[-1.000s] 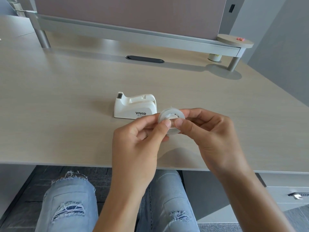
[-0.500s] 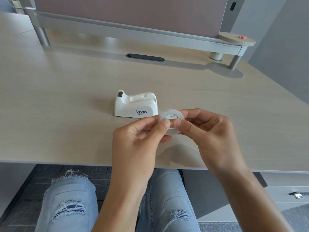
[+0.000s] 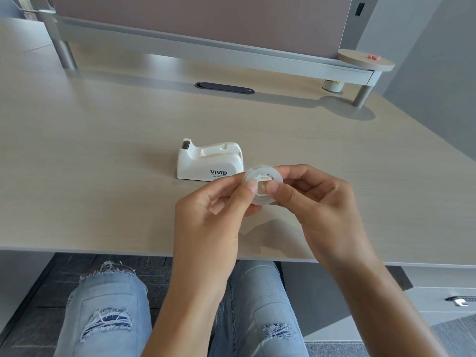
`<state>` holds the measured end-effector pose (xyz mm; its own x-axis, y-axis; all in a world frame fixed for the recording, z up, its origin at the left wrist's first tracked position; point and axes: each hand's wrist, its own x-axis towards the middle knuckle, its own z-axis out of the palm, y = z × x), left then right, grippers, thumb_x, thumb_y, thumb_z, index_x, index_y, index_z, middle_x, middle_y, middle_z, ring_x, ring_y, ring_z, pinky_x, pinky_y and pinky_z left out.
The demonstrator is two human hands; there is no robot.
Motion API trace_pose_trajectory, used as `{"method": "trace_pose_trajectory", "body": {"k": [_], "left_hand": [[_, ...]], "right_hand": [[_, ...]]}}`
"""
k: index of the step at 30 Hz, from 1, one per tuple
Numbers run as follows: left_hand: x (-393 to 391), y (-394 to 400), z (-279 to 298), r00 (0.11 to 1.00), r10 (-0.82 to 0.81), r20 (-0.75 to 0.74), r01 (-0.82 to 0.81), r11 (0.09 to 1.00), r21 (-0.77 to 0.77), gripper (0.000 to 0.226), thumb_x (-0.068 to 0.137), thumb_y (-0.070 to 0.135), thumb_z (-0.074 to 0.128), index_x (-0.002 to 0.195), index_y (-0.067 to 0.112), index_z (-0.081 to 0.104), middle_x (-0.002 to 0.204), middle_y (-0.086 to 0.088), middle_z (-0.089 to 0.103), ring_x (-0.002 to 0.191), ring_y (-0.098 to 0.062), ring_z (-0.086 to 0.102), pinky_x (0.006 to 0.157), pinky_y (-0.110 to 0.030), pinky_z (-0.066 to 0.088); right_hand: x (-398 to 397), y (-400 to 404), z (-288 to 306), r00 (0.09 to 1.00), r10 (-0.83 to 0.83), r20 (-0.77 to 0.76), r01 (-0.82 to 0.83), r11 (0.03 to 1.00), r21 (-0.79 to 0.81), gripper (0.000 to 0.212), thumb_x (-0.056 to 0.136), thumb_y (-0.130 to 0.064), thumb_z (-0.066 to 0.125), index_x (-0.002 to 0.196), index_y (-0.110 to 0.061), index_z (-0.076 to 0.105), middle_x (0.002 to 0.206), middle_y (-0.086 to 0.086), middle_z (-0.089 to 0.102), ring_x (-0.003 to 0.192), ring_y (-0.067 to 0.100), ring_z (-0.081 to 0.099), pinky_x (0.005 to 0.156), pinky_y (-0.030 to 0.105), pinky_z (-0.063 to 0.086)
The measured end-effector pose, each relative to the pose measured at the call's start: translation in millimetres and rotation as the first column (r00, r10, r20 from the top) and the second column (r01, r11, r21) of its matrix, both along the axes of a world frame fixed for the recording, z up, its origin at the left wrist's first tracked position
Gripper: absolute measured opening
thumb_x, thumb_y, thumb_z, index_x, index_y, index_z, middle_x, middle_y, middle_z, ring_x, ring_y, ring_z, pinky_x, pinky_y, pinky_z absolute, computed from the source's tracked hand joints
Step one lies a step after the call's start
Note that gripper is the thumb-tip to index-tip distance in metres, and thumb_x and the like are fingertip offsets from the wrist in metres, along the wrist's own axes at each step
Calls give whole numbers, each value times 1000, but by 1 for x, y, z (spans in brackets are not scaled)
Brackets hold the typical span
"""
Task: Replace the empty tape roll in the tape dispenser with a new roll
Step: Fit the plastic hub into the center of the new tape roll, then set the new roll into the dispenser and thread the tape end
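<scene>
A white tape dispenser marked VIVID stands on the desk, its cutter end to the left and its roll slot empty. Just right of it and nearer to me, both hands hold a clear tape roll with a white plastic hub in its middle. My left hand pinches the roll from the left, thumb on its face. My right hand grips it from the right, thumb pressed on the hub. The lower part of the roll is hidden behind my thumbs.
The light wood desk has a dark cable slot at the back. A raised shelf on metal legs runs along the rear, with a small white roll under its right end. My knees in torn jeans are below the desk edge.
My hands stay in nearly the same spot with the roll between them; the thumbs have shifted slightly on the hub. The dispenser has not moved.
</scene>
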<state>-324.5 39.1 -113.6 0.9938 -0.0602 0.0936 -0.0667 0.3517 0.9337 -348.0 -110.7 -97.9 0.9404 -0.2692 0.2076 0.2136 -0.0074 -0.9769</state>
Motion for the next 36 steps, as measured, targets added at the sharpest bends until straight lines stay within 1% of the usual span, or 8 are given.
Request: {"method": "trace_pose_trajectory", "body": {"k": [6,12,14,16,18,23,28,36], "left_hand": [[4,1,-2,988,107,112,-118,989,95,15,93,7,74,102,18,81,91,5,85,83,-12,81,78,-22,60],[18,6,1,974,183,134,-194,978,75,24,93,-1,71,110,15,79,94,5,84,91,-8,80,81,-14,56],[24,9,2,964,215,154,-230,969,90,23,94,-2,70,110,12,77,96,4,83,91,-8,79,80,-13,55],[31,13,1,940,275,204,-307,940,150,19,95,2,70,110,13,77,102,3,80,95,-10,77,81,-15,55],[38,17,-3,903,321,286,-391,890,235,18,94,9,68,109,16,76,104,5,78,95,-11,75,83,-23,57],[47,20,-10,864,210,458,-438,763,476,25,90,14,67,115,17,74,108,7,71,81,-6,66,75,-30,57],[49,17,-13,890,111,442,-379,720,582,33,92,26,64,123,18,70,124,8,67,92,-18,71,76,-40,58],[49,18,-14,905,90,416,-350,713,607,34,93,40,57,121,24,69,129,12,61,83,-13,68,69,-41,59]], "right_hand": [[6,3,5,998,55,-3,-55,996,-67,25,77,-20,79,102,-13,80,95,2,84,86,13,77,78,23,60],[26,6,11,998,49,-42,-53,994,-99,13,86,-6,80,99,-6,79,93,6,83,83,15,78,83,27,61],[38,7,16,999,0,-43,-4,996,-91,11,86,-4,80,96,-6,78,90,5,82,83,16,76,89,38,63],[52,6,18,998,-55,-29,51,992,-120,12,86,-4,81,97,-6,76,94,10,81,86,30,76,97,55,59],[67,4,21,996,-90,-18,85,978,-191,15,87,-8,81,101,-11,78,102,12,81,96,41,75,98,60,57],[97,4,24,996,-85,-17,74,937,-341,13,88,-12,82,101,-16,80,99,-2,83,94,19,79,86,32,61],[109,1,22,1000,-15,-26,1,891,-455,15,87,-18,84,101,-19,81,97,-6,83,90,18,77,84,36,60],[110,0,21,1000,-3,-18,-9,782,-623,14,86,-24,84,100,-25,81,101,-11,77,93,15,72,84,42,58]]}}
